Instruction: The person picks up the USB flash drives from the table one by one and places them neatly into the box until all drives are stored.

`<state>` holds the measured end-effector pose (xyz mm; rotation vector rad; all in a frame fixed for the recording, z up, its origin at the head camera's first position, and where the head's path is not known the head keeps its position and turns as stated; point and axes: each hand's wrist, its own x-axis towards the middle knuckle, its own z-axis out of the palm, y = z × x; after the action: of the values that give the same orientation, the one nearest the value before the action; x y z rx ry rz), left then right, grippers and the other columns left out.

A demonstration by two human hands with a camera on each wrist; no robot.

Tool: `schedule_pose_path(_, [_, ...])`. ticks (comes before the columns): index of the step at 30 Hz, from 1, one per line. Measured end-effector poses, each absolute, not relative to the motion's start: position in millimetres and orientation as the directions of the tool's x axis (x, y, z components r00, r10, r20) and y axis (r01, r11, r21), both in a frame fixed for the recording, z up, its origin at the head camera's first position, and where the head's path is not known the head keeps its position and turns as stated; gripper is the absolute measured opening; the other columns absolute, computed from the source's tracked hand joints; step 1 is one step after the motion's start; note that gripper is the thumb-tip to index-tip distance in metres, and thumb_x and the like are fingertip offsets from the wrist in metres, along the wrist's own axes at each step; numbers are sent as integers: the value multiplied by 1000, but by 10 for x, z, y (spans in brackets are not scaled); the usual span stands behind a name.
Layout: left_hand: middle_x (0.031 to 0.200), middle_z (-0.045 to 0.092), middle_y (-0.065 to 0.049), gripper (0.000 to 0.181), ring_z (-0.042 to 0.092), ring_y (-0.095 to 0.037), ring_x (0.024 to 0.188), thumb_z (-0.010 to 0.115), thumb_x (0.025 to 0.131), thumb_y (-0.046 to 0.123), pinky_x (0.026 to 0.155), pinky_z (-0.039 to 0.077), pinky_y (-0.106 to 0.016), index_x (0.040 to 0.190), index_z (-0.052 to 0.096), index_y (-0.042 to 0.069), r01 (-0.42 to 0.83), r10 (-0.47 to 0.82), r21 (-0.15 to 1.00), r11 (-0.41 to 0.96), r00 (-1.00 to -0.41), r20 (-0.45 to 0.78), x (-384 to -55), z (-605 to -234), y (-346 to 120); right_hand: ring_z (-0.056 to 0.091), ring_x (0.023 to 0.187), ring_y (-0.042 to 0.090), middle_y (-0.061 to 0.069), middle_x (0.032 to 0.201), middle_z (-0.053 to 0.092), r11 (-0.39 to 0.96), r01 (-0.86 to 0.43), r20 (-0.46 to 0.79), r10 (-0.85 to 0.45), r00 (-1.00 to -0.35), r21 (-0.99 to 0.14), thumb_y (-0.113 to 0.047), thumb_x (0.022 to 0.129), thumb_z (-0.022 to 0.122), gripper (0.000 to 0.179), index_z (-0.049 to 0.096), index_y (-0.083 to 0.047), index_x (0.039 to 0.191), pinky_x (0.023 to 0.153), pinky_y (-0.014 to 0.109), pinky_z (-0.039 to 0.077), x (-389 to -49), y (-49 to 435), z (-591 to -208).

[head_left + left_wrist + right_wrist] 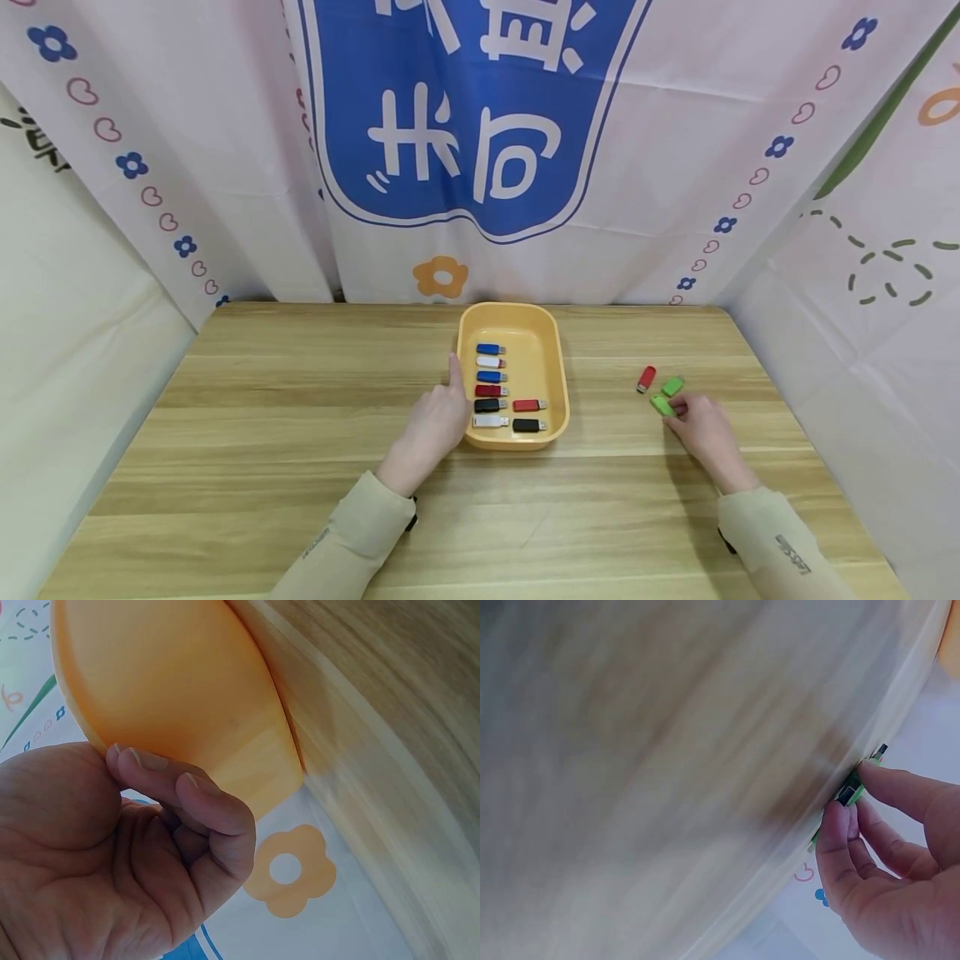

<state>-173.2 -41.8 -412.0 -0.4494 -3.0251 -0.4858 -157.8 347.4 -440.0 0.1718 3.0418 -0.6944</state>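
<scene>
My right hand [705, 433] pinches a green USB stick [663, 406] between thumb and fingertips, at the tabletop; in the right wrist view the green stick [848, 790] shows a dark end. Just beyond it lie a second green USB stick [672, 386] and a red one [647, 379]. My left hand [435, 421] is at the left rim of a yellow tray [564, 392], its index finger extended along the rim. Seen by the left wrist camera, the other fingers [217, 806] curl at the tray's wall [180, 682]; the exact contact is partly hidden.
Inside the tray, USB sticks lie in two columns: blue [491, 377], white [490, 362], dark red [489, 390], black [489, 405] and silver [489, 422] ones on the left, red [527, 405] above black [527, 425] on the right. A printed curtain [637, 208] hangs behind the wooden table [300, 400].
</scene>
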Motion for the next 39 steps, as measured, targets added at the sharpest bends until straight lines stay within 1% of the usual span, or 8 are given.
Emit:
schedule_pose_path(6, [51,49,-4,73,46,-14,40,62,94,12,37,35,-26,148,24,-21,300,284,296,907,-954,96,-1732,-4120,-409,68,91,37,27,101,70,898,83,-18,84,-996,-431,-5,88,70,28,67,10,112,80,51,54,-1550,3402,-4357])
schedule_pose_path(10, [51,48,-3,74,45,-13,40,62,94,12,37,34,-25,148,23,-21,300,284,297,906,-954,95,-1735,-4125,-410,67,84,31,23,94,71,906,12,65,43,-997,-423,-3,86,69,27,68,8,110,74,47,54,-1544,3316,-4304])
schedule_pose_path(15, [50,47,-2,73,44,-13,40,60,95,11,37,32,-24,149,21,-20,281,273,318,905,-959,71,-1735,-4126,-419,61,79,23,16,89,70,905,-83,149,-22,-989,-417,0,84,70,24,71,6,108,70,38,50,-1556,3161,-4231])
schedule_pose_path(18, [50,46,-2,73,44,-14,40,60,95,11,37,32,-24,149,20,-20,278,272,322,905,-960,67,-1735,-4125,-423,57,78,22,14,87,67,899,-113,173,-42,-984,-423,1,84,71,24,72,5,107,70,34,46,-1564,3064,-4196])
schedule_pose_path(21, [50,46,-2,73,44,-14,40,60,95,11,37,32,-24,149,21,-20,285,275,318,904,-958,77,-1737,-4127,-425,56,80,22,13,89,66,893,-134,194,-54,-980,-429,0,85,71,23,72,4,107,71,35,48,-1570,2980,-4159])
schedule_pose_path(27, [51,48,-4,74,45,-14,40,62,94,11,37,34,-26,148,23,-20,290,274,311,905,-957,94,-1732,-4127,-425,65,82,23,15,93,68,870,-198,232,-100,-967,-451,2,84,72,22,71,5,105,73,38,56,-1598,2849,-4087])
schedule_pose_path(32, [51,49,-5,75,46,-15,41,63,94,11,37,36,-27,149,22,-20,289,271,320,902,-957,98,-1728,-4130,-424,64,87,24,17,98,68,848,-206,209,-115,-971,-489,3,85,71,23,70,5,108,75,36,57,-1629,2786,-4079])
schedule_pose_path(39, [51,50,-5,75,47,-15,41,62,94,12,38,37,-28,149,22,-19,277,266,321,906,-961,80,-1734,-4131,-416,66,89,26,20,104,69,840,-217,226,-116,-967,-498,3,85,71,25,70,4,110,80,42,57,-1659,2731,-4076])
